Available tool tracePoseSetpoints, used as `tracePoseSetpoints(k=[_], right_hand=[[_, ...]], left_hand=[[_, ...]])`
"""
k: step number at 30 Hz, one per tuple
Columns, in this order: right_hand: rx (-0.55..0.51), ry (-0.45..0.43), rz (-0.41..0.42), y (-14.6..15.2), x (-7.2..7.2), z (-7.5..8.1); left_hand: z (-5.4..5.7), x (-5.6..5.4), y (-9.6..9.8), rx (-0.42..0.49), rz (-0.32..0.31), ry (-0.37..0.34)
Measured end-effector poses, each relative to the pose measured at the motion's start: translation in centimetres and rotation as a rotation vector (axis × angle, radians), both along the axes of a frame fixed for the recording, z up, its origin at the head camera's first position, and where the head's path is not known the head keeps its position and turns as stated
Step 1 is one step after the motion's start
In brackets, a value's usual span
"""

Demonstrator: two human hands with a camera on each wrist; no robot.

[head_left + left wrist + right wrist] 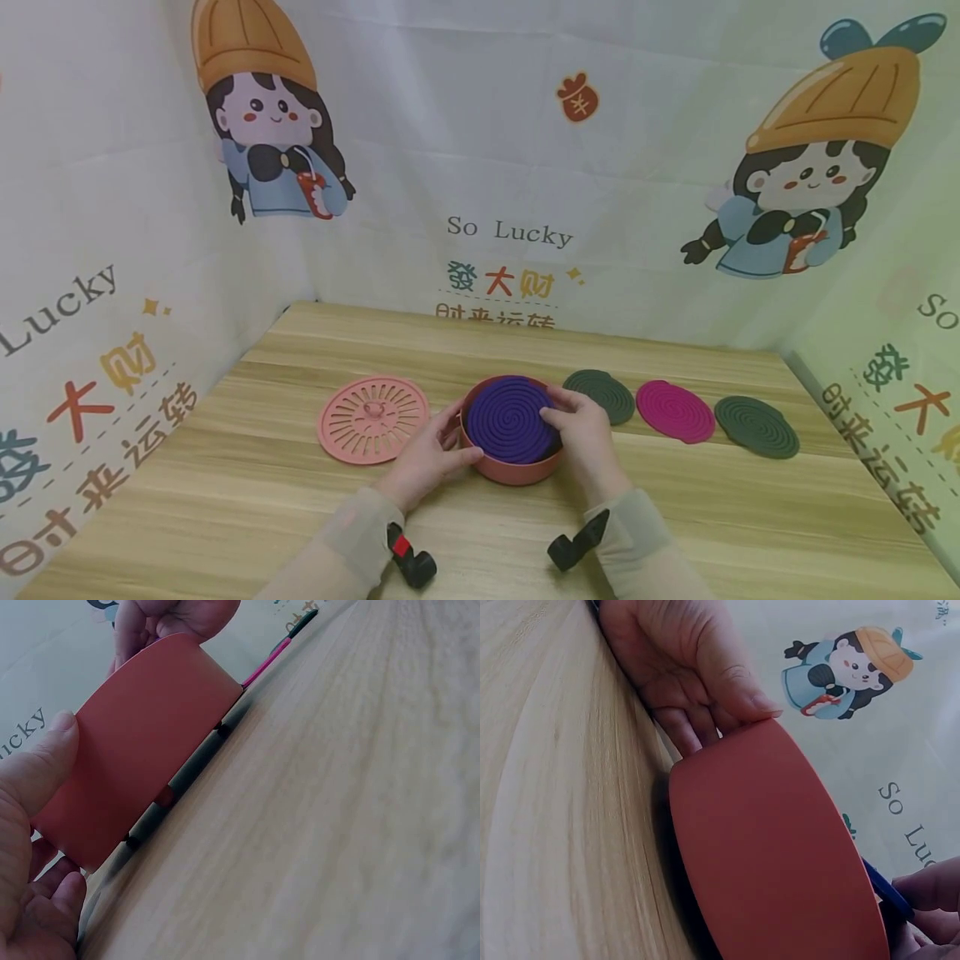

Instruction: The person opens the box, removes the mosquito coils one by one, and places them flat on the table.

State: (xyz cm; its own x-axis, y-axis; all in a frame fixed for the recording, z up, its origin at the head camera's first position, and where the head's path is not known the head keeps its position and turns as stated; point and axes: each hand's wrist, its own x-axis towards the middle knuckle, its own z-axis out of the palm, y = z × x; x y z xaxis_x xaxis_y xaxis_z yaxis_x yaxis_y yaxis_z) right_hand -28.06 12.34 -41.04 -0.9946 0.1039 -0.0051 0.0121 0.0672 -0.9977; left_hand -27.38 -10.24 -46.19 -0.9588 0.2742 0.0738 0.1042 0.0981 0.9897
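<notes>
A dark blue mosquito coil [512, 419] lies tilted over the mouth of a round, reddish tin [513, 473], its right edge raised. My right hand [588, 432] pinches that edge between thumb and fingers; in the right wrist view the coil's blue rim [885, 889] shows between them, above the tin's wall. My left hand [427, 457] grips the tin on its left side. Seen from the left wrist, the thumb lies on the tin's outer wall [142, 750] near the rim, with fingers around the base. The tin's inside is mostly hidden under the coil.
A pink slotted lid [373, 410] with a small knob lies left of the tin. To the right lie a green coil [600, 396], a magenta coil [675, 411] and another green coil [757, 426]. A printed cloth [390, 167] hangs behind the wooden table [187, 500].
</notes>
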Motion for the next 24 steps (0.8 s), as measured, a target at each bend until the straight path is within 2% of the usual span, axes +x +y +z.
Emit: tracePoseSetpoints(k=[12, 24], right_hand=[[-0.004, -0.008, 0.010, 0.00, -0.05, 0.02], [-0.026, -0.020, 0.084, 0.04, 0.06, 0.38]], left_hand=[[-0.11, -0.15, -0.09, -0.024, -0.006, 0.014], [0.09, 0.06, -0.07, 0.001, -0.008, 0.014]])
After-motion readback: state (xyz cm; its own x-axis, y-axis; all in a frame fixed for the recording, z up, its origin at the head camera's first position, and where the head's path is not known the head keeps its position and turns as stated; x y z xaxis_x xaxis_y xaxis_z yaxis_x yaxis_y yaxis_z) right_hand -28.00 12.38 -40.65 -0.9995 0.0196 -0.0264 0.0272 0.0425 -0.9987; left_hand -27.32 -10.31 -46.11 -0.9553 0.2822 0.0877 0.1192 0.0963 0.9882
